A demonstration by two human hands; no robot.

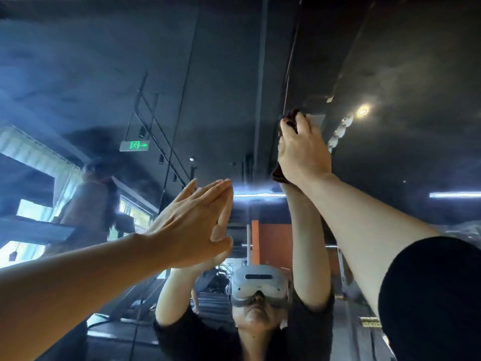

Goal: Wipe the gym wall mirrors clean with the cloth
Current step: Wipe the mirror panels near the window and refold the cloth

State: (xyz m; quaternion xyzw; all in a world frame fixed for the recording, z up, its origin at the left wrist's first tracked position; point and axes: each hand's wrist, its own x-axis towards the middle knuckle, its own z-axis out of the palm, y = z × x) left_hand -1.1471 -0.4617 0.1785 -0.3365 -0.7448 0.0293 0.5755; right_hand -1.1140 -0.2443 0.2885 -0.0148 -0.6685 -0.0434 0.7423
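With my left hand (194, 225) spread flat on the mirror (104, 74) as a brace, I'd keep my right hand (303, 149) gripping the cloth (290, 121) high right, pressing in overlapping strokes.

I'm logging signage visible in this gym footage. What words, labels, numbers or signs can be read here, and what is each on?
Green exit sign, seen in the mirror: a running-figure symbol and an arrow, no legible words.
Yellowish label, low at the right: too blurred to read.
Headset in the reflection: no readable brand.
Nothing else carries text.
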